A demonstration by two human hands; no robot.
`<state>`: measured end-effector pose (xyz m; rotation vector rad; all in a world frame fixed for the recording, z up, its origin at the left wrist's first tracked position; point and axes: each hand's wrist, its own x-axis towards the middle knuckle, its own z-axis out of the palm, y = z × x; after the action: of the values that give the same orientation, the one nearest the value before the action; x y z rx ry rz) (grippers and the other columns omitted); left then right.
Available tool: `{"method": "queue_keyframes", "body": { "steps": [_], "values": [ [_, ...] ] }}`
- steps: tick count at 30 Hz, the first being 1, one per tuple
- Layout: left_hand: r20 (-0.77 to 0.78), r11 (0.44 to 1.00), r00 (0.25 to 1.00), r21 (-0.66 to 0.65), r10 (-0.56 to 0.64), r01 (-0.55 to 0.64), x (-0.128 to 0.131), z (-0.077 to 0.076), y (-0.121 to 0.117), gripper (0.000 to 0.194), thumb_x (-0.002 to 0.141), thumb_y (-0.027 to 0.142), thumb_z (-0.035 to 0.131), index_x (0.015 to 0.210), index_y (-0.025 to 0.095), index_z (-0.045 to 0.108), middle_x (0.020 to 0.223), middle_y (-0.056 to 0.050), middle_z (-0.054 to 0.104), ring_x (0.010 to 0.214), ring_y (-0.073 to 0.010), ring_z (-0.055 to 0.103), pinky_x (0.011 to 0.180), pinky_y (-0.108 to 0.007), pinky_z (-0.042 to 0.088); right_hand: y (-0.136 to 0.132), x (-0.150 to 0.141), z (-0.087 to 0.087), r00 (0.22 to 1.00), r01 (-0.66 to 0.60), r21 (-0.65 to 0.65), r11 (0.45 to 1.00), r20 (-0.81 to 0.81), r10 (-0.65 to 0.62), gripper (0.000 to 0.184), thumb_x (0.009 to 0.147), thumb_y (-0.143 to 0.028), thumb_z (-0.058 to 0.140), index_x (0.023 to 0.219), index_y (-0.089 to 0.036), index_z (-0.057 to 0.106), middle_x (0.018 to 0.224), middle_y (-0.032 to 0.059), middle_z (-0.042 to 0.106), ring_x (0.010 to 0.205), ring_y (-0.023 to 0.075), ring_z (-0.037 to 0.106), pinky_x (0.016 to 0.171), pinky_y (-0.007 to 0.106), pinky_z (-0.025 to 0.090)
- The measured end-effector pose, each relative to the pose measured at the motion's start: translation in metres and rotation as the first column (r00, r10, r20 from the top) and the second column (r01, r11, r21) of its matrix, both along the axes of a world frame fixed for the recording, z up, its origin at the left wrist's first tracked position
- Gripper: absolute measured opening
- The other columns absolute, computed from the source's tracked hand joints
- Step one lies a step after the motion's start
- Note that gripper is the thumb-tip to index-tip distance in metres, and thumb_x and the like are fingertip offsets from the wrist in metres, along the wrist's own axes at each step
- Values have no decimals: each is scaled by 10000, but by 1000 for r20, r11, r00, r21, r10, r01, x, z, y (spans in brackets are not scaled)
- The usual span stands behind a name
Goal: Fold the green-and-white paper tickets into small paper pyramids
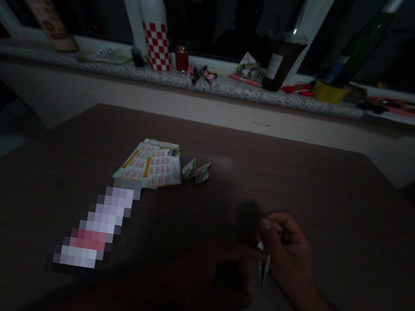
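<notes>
The scene is dim. My right hand (288, 253) hovers low over the brown table (341, 196) with fingers curled, pinching a small folded paper piece (264, 268). My left hand (220, 277) is in deep shadow just left of it, fingers reaching toward the same paper; its grip is hard to make out. A stack of printed paper sheets (153, 165) lies farther back on the table. Two small folded paper shapes (197, 170) stand beside the stack's right edge.
A pixelated strip-shaped object (97, 227) lies left of my hands. The stone window sill (88, 64) behind carries a red-and-white checkered bottle (155, 23), a small red jar (182, 58), dark bottles (282, 57), a yellow tape roll (328, 92), pens and clutter.
</notes>
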<state>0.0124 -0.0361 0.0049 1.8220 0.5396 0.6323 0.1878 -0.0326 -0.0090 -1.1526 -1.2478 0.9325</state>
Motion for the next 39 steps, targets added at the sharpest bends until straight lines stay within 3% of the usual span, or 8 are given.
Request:
{"method": "queue_keyframes", "body": {
  "steps": [5, 11, 13, 15, 19, 31, 36, 39],
  "values": [
    [21, 956, 993, -269, -118, 119, 1, 0, 0, 581, 784, 254, 635, 1337, 201, 465, 764, -35, 662, 653, -135, 604, 622, -239, 466, -4, 1, -1, 968, 37, 178, 983, 239, -79, 123, 862, -249, 558, 744, -215, 546, 540, -45, 513, 459, 95, 476, 422, 185, 386],
    [149, 757, 973, -610, -179, 232, 2, -2, 0, 625, 794, 449, 633, 1339, 206, 448, 674, -11, 621, 488, -88, 510, 487, -195, 407, -5, 4, -6, 907, 16, 307, 952, 397, -143, 62, 848, -185, 576, 801, -223, 561, 565, -50, 519, 481, 96, 481, 446, 190, 381],
    [135, 778, 986, -607, -103, 164, 3, -3, 1, 518, 807, 472, 606, 1224, 168, 555, 671, -15, 614, 485, -82, 500, 483, -193, 396, -5, 5, -6, 901, 15, 326, 945, 406, -154, 51, 847, -183, 580, 813, -220, 569, 562, -51, 524, 477, 96, 488, 441, 189, 384],
    [46, 842, 998, -540, 35, -5, 4, -5, 3, 368, 831, 437, 581, 1003, 120, 658, 642, -12, 590, 509, -80, 502, 491, -183, 381, -4, 4, -6, 897, 17, 343, 939, 409, -166, 42, 843, -184, 588, 815, -214, 577, 554, -54, 527, 467, 94, 494, 432, 184, 388],
    [-104, 885, 960, -373, 260, -280, 8, -7, 5, 278, 795, 372, 631, 795, 95, 662, 646, -2, 573, 577, -86, 498, 541, -186, 375, -4, 3, -4, 904, 21, 332, 943, 397, -161, 44, 843, -177, 590, 813, -208, 580, 553, -58, 526, 460, 85, 498, 430, 172, 395],
    [-102, 941, 957, -184, 271, -285, 11, -11, 2, 232, 817, 293, 586, 712, 99, 659, 562, 40, 482, 517, -62, 403, 495, -180, 288, -4, -3, -8, 916, -73, 267, 961, 398, -41, 30, 855, -214, 583, 829, -215, 598, 608, -36, 530, 528, 104, 505, 489, 197, 412],
    [-61, 892, 955, -343, 292, -295, 6, -8, 6, 218, 823, 303, 590, 714, 118, 631, 604, 18, 560, 543, -78, 490, 511, -176, 354, -3, 1, -4, 968, -185, 67, 980, 184, 170, 110, 902, -309, 512, 922, -220, 572, 584, -52, 485, 483, 98, 461, 435, 183, 374],
    [5, 842, 941, -450, 337, -299, 3, -9, 11, 224, 797, 330, 624, 706, 125, 616, 579, 18, 558, 512, -79, 490, 497, -184, 361, -2, 8, -3, 934, -332, 3, 943, 143, 328, 210, 917, -356, 480, 788, -201, 539, 551, -59, 419, 453, 86, 388, 412, 182, 320]
  ]
}}
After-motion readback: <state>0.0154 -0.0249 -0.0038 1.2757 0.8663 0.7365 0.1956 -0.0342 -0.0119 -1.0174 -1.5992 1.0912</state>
